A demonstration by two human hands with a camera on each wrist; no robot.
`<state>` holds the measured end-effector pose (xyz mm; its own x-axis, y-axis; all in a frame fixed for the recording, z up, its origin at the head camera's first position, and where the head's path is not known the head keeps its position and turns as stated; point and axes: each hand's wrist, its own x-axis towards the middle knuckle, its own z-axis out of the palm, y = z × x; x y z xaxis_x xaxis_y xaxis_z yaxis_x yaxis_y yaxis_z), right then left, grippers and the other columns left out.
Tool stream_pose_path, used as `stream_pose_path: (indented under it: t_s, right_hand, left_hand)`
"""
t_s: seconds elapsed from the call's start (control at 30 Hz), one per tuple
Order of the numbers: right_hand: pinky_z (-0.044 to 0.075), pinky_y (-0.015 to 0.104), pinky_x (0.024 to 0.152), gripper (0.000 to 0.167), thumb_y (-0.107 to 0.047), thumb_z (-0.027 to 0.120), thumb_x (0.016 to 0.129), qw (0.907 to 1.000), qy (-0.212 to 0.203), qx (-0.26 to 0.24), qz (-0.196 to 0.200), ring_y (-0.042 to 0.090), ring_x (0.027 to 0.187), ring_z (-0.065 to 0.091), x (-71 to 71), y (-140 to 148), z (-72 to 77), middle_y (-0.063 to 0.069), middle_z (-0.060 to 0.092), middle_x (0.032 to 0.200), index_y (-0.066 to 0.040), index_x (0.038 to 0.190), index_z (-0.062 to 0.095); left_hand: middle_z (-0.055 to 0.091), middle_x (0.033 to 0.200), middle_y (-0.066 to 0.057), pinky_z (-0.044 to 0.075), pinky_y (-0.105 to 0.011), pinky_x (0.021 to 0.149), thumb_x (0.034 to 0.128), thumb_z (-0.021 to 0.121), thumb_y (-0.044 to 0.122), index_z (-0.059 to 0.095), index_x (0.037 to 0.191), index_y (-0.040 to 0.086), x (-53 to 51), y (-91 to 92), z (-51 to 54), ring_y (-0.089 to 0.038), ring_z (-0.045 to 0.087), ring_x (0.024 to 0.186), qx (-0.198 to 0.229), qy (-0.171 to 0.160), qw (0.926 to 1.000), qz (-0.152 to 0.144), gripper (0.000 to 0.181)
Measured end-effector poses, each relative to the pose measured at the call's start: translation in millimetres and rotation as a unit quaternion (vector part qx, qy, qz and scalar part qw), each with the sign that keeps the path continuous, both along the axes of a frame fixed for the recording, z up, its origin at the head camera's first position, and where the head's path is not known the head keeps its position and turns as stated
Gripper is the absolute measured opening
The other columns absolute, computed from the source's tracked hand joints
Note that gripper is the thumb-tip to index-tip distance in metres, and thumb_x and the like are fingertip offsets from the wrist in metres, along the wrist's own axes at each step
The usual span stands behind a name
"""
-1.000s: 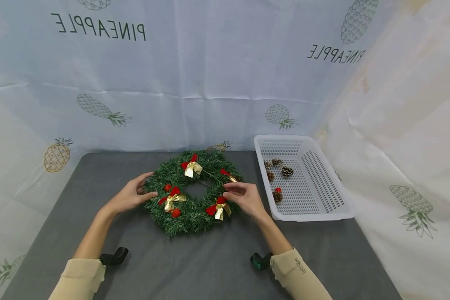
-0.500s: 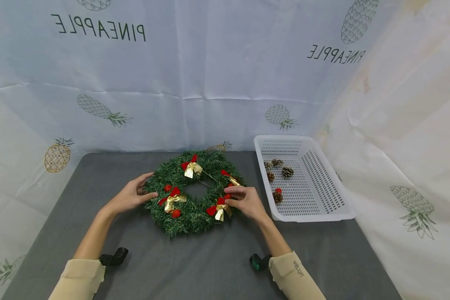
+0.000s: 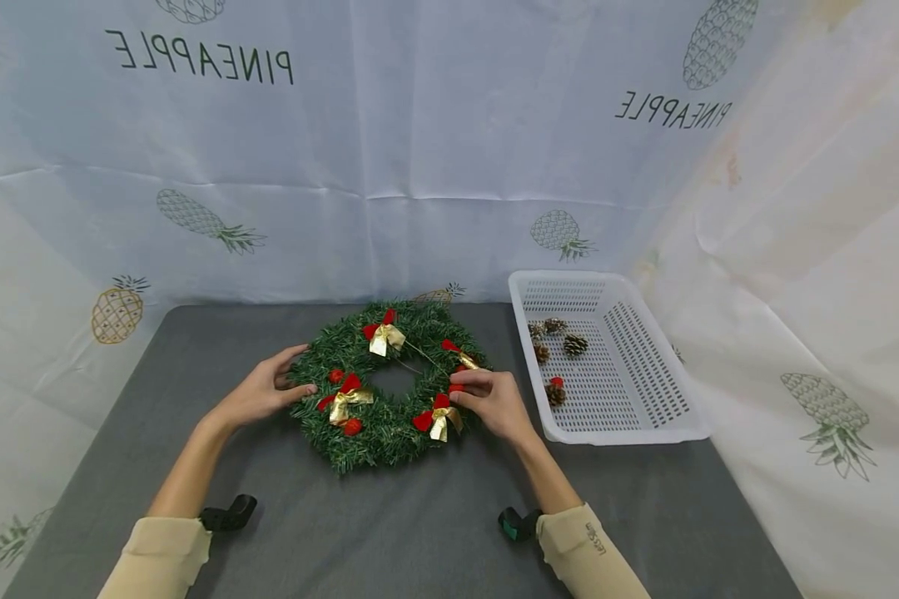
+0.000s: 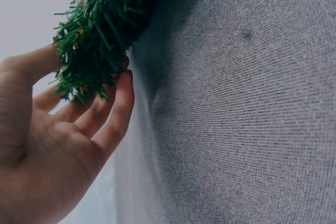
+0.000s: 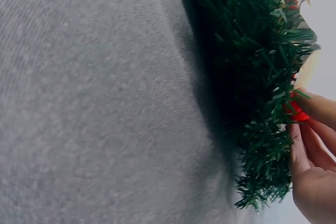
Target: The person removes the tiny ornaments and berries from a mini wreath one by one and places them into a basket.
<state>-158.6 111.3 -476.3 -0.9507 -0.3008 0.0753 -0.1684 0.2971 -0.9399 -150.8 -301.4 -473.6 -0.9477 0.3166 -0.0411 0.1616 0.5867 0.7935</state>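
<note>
A green wreath (image 3: 378, 448) of artificial fir lies on the dark cloth. Several red and gold bows (image 3: 350, 403) and some red balls (image 3: 353, 427) sit on it. My left hand (image 3: 258, 393) holds the wreath's left edge, its thumb on top and fingers curled round the outer side; in the left wrist view the fingers (image 4: 122, 106) reach beneath the greenery. At the wreath's right side my right hand (image 3: 499, 405) pinches a small red ball (image 5: 297, 109) between thumb and fingers, against the needles. Part of that ball is hidden by the fingers.
A white perforated basket (image 3: 637, 416) stands to the right of the wreath. Along its left side lie several pine cones (image 3: 574, 344), with something red (image 3: 557, 381) by one of them. Pineapple-printed curtain (image 3: 449, 150) hangs behind the dark-covered table (image 3: 374, 541).
My right hand has moved slightly down and toward the right, uncovering red between the two right-hand bows. My left hand stays on the wreath's left edge.
</note>
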Motion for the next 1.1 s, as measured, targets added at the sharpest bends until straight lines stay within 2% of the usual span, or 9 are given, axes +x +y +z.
stream_pose_path:
  t_s: [0.23,0.43,0.63,0.73,0.93,1.1]
  right_hand:
    - [0.066,0.031,0.099,0.028,-0.003,0.08,0.097,1.0,-0.003,-0.004,-0.007,0.037,0.116,0.079,3.8,-1.9,13.3,0.024,0.076,0.132,0.003,0.125,0.079]
    - [0.066,0.029,0.096,0.031,-0.004,0.079,0.099,0.9998,0.006,-0.018,0.005,0.039,0.116,0.079,9.9,0.5,31.4,0.026,0.074,0.134,0.007,0.127,0.077]
    - [0.065,0.026,0.096,0.032,-0.007,0.08,0.099,0.9994,0.031,-0.016,0.008,0.037,0.116,0.079,12.5,7.6,48.2,0.024,0.075,0.133,0.006,0.127,0.077]
    - [0.065,0.025,0.096,0.031,-0.008,0.08,0.098,0.9987,0.049,-0.015,0.006,0.029,0.113,0.081,13.1,13.8,56.0,0.025,0.076,0.132,0.004,0.127,0.078]
    - [0.065,0.022,0.092,0.029,-0.004,0.081,0.097,0.9959,0.088,-0.021,-0.007,0.004,0.103,0.08,10.4,33.3,72.2,0.028,0.075,0.13,0.003,0.125,0.079]
    - [0.065,0.019,0.089,0.029,-0.003,0.081,0.096,0.9932,0.111,-0.029,-0.021,0.0,0.099,0.079,4.0,55.2,82.5,0.029,0.076,0.127,0.004,0.124,0.079]
  left_hand:
    - [0.024,0.17,-0.044,0.045,-0.079,0.113,0.107,0.071,0.022,0.025,0.169,-0.008,-0.2,0.0,-0.5,-0.07,0.036,0.149,0.0,-0.001,1.0,-0.001,0.083]
    - [0.023,0.171,-0.043,0.045,-0.078,0.114,0.1069,0.072,0.022,0.024,0.169,-0.008,-1.0,-0.1,-0.6,-0.07,0.033,0.151,0.0,-0.005,1.0,0.0,0.084]
    - [0.023,0.171,-0.044,0.046,-0.078,0.113,0.1071,0.071,0.023,0.023,0.169,-0.007,-0.6,0.3,-0.1,-0.07,0.034,0.15,-0.001,-0.008,1.0,0.002,0.084]
    - [0.022,0.171,-0.044,0.046,-0.078,0.113,0.1072,0.071,0.023,0.023,0.169,-0.007,0.0,0.4,0.5,-0.07,0.034,0.15,-0.002,-0.01,0.9999,0.003,0.084]
    - [0.022,0.171,-0.044,0.044,-0.079,0.114,0.107,0.072,0.023,0.023,0.169,-0.008,-0.1,1.1,1.6,-0.07,0.034,0.15,0.0,-0.01,1.0,0.002,0.084]
    - [0.022,0.171,-0.044,0.042,-0.08,0.115,0.107,0.071,0.022,0.023,0.169,-0.008,0.4,1.1,1.5,-0.07,0.033,0.151,0.001,-0.009,1.0,0.001,0.084]
